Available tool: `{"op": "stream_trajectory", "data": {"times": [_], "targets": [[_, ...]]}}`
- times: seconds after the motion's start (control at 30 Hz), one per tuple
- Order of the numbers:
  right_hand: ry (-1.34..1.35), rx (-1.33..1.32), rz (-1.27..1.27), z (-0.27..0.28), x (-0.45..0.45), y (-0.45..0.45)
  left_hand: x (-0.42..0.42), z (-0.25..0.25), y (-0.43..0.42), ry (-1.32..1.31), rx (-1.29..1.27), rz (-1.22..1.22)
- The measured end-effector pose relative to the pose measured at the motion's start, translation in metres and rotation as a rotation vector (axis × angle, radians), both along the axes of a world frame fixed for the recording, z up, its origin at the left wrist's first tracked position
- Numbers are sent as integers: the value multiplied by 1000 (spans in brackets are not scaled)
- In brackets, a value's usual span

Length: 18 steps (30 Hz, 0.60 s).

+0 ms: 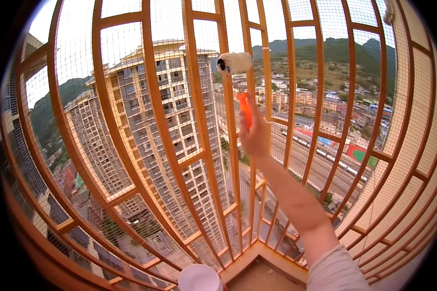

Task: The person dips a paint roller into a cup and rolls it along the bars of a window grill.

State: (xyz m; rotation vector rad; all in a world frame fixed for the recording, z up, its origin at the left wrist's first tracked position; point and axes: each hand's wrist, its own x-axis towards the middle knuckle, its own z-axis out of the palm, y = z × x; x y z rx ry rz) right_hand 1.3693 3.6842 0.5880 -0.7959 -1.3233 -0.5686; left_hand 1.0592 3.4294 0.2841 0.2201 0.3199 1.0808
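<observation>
My right hand [252, 128] is raised in front of the brown metal grille [199, 102], its fingers wrapped around the orange handle of a paint roller [235, 63]. The roller's pale, fluffy sleeve lies level across upright bars at the grille's corner; whether it touches them I cannot tell. At the bottom edge of the view is a white round container [198, 278], seen from above and partly cut off. A small skin-coloured bit at its right edge looks like a fingertip of my left hand [224, 287]; the rest of that hand is hidden.
Wire mesh covers the grille on both sides. Below its corner runs a ledge [245, 257] around a brown floor surface [267, 274]. Outside, far below, are tall buildings [165, 106], a railway with a train [342, 162], a sports field [359, 154] and hills.
</observation>
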Motion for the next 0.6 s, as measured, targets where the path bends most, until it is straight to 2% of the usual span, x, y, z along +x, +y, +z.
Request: {"op": "stream_trajectory", "data": {"times": [0.13,0.2,0.23,0.27,0.33,0.43,0.5,0.6], "targets": [[-6,-27,55,-39,-21,13,2,0,-6,-76,136,39],[92,-193,120,-58,-25,-1,7,-3,-8,-164,253,2],[101,-199,151,-68,-24,-3,10,-9,-12,37,143,219],[105,-206,158,-80,-22,-3,16,-5,-16,42,137,225],[35,-103,87,-100,-16,-4,31,7,-24,601,353,362],[46,-189,124,-131,-6,-13,55,25,-35,1460,655,518],[36,-235,140,-152,1,-19,62,20,-43,1326,573,513],[64,-365,183,-181,8,-31,72,12,-46,633,177,413]]}}
